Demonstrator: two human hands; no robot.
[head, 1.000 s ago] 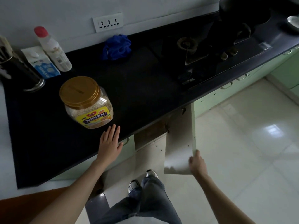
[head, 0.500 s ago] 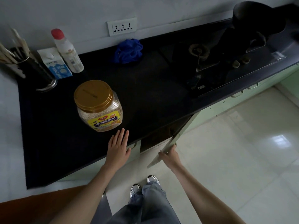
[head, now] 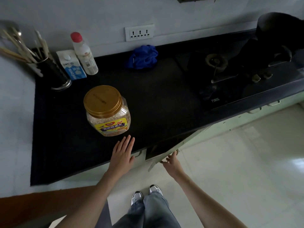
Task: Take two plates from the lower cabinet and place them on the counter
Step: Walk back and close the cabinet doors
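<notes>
Oat jar (head: pixel 107 111), gold lid, stands near the tabletop's front edge. Back-left corner: dark utensil holder (head: pixel 53 74) with chopsticks, milk carton (head: pixel 71 65) touching a red-capped white bottle (head: pixel 83 54). Blue cloth (head: pixel 143 57) at back edge, mid. Gas hob (head: pixel 230 74) on the right, black wok (head: pixel 278 30) on its far burner. Wall socket (head: pixel 139 32) above.

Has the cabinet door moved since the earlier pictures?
Yes. The cabinet door has swung in towards the counter edge, now only slightly ajar, with the right hand on it.
</notes>
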